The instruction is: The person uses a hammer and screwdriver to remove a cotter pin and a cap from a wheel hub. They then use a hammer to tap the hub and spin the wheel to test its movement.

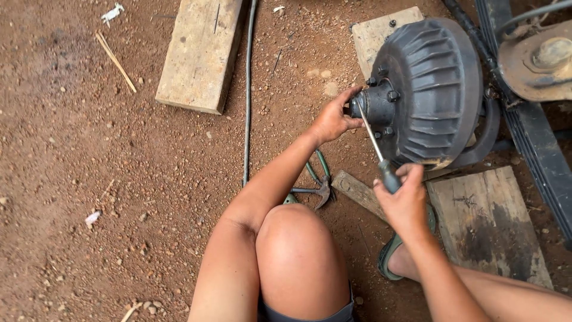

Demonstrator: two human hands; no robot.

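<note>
A dark ribbed brake drum (438, 89) with a bolted hub (376, 104) hangs at the upper right. My left hand (333, 118) grips the hub's end cap, fingers curled on it. My right hand (405, 201) is closed on the dark handle of a screwdriver (376, 149). Its thin steel shaft runs up and left, and its tip touches the hub just beside my left fingers. My bare knee fills the lower middle of the view.
Green-handled pliers (317, 182) lie on the red dirt under my left forearm. Wooden planks (201, 50) and boards (488, 223) lie around. A thin metal rod (247, 95) runs along the ground. Leaf springs (536, 143) cross the right edge. My foot wears a green sandal (390, 259).
</note>
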